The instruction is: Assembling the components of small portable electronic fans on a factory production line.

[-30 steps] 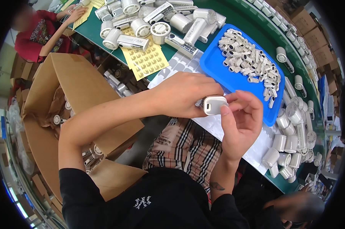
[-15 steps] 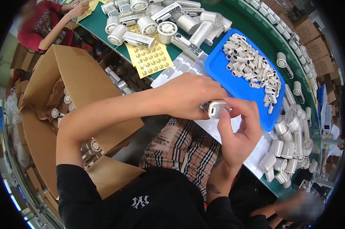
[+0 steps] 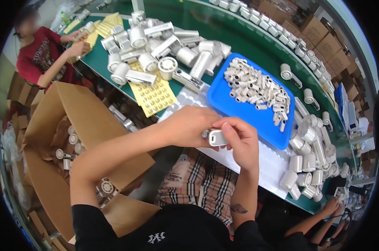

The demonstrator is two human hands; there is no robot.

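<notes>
My left hand (image 3: 193, 125) is closed around the body of a handheld fan, most of which is hidden behind its fingers. The fan's pale grey-and-white handle end (image 3: 217, 138), with a small oblong slot, sticks out from the grip toward me. On the other side my right hand (image 3: 241, 136) pinches this end, its thumb pressed against the edge. Just beyond both hands lies a blue tray (image 3: 239, 115) heaped with small white-and-black plastic parts (image 3: 260, 88). White sheeting (image 3: 265, 167) covers the table edge beneath them.
Many white fans (image 3: 156, 50) are piled at the table's back left, beside yellow sticker sheets (image 3: 156, 98). More fans (image 3: 309, 163) crowd the right. An open cardboard box (image 3: 89, 117) containing fans stands at my left. A co-worker in red (image 3: 41, 54) sits far left; fans (image 3: 256, 19) line the far edge.
The whole view has shifted, so the table sits lower and further left. My right thumb has slid from the handle's end face toward its edge, and the right fingers have drawn closer to my left hand.
</notes>
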